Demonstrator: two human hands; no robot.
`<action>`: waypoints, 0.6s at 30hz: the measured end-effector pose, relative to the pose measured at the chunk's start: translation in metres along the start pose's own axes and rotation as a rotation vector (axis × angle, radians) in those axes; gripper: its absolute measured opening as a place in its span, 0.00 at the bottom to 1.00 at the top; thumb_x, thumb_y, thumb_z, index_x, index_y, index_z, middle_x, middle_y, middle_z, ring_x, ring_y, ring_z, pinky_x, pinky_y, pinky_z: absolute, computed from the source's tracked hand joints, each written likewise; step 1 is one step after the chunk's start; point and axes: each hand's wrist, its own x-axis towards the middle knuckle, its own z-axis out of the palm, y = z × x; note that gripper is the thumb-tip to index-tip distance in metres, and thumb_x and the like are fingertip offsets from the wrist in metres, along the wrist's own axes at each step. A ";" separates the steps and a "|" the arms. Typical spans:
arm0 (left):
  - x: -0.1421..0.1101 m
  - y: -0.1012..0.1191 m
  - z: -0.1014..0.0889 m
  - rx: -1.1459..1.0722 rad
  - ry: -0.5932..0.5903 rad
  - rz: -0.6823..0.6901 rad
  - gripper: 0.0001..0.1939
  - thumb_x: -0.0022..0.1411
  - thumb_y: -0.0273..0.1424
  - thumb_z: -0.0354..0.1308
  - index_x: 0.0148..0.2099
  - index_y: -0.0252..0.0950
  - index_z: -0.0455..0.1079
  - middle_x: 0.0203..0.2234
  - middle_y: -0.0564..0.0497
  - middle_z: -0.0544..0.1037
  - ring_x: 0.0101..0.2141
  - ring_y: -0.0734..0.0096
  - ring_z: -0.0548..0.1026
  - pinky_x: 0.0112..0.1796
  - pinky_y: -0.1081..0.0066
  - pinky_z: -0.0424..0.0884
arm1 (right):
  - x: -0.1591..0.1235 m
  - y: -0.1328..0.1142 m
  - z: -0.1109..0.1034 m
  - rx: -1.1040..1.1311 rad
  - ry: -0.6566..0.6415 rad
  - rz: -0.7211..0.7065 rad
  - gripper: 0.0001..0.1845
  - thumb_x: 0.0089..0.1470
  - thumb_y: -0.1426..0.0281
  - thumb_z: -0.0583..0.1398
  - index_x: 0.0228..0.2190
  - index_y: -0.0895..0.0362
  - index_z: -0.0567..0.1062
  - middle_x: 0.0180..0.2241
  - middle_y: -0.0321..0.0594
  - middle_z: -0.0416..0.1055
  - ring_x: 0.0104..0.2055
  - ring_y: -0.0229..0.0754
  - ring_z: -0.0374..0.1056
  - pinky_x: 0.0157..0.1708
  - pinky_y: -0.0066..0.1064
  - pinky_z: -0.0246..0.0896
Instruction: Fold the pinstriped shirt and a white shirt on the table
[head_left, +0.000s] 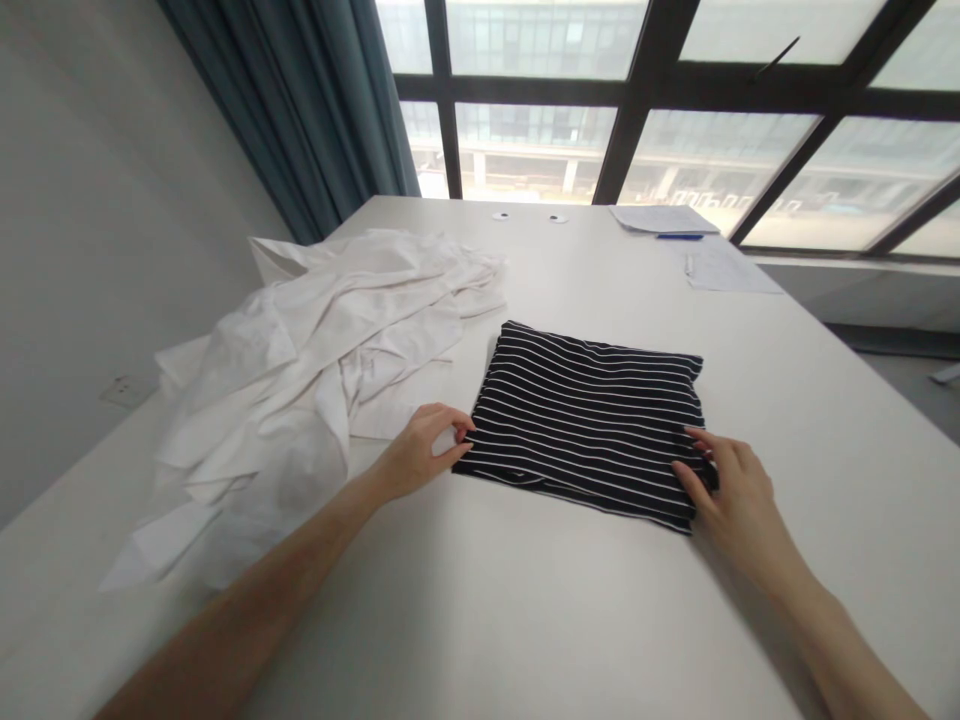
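A folded piece of black fabric with thin white stripes (585, 420) lies flat on the white table (525, 600), its front edge showing layered folds. At its near left edge, my left hand (424, 448) has the thumb and bent fingers closed around the border. My right hand (739, 500) rests at the near right edge, with thumb and forefinger apart on top of the fabric. A little dark cloth bulges between those two fingers. What the lower fingers of the right hand touch is hidden.
Left of the striped fabric is a loose heap of white cloth (330, 340). Papers (664, 219) and a blue pen (679, 237) lie at the far right, near two small white objects (557, 219). Beyond stand a window and a blue curtain (322, 100).
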 end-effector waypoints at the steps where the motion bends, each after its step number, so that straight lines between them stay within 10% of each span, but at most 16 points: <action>1: 0.000 0.000 0.000 0.001 0.001 0.005 0.06 0.64 0.27 0.57 0.45 0.38 0.69 0.30 0.53 0.75 0.38 0.66 0.74 0.48 0.62 0.66 | -0.001 0.001 0.001 -0.002 -0.008 0.003 0.23 0.64 0.58 0.54 0.57 0.53 0.67 0.43 0.50 0.70 0.44 0.55 0.69 0.44 0.50 0.63; 18: -0.001 0.010 -0.005 0.079 -0.058 0.092 0.09 0.63 0.24 0.55 0.45 0.38 0.68 0.36 0.49 0.73 0.41 0.64 0.71 0.49 0.61 0.65 | 0.000 -0.003 -0.002 0.102 -0.076 -0.057 0.22 0.63 0.63 0.56 0.57 0.50 0.67 0.48 0.47 0.70 0.48 0.53 0.71 0.47 0.46 0.68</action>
